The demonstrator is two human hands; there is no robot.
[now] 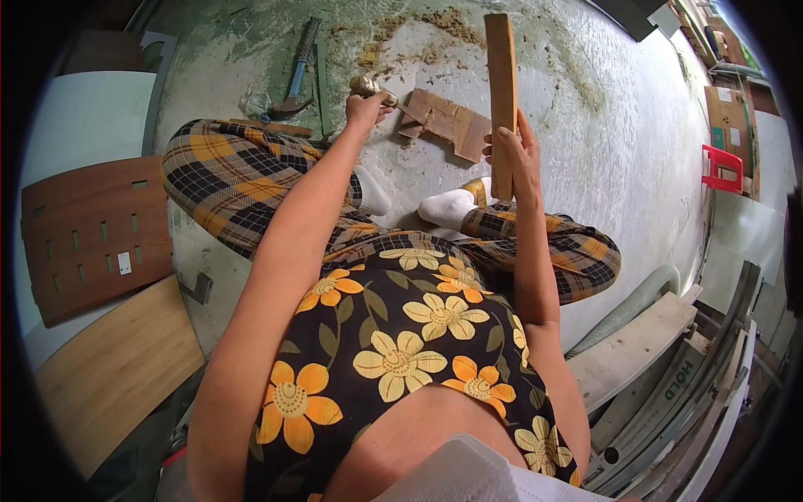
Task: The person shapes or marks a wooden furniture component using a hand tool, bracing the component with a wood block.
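We list: one left hand (368, 110), fingers closed around a metallic-looking tool (366, 85), just left of a chipped board (443, 123); one right hand (520, 159), fingers gripping a long wooden strip (501, 84), held to the board's right. On the floor (611, 134) we count the board, one hammer (299, 77) with blue on its handle, and scattered brown debris (452, 25) beyond.
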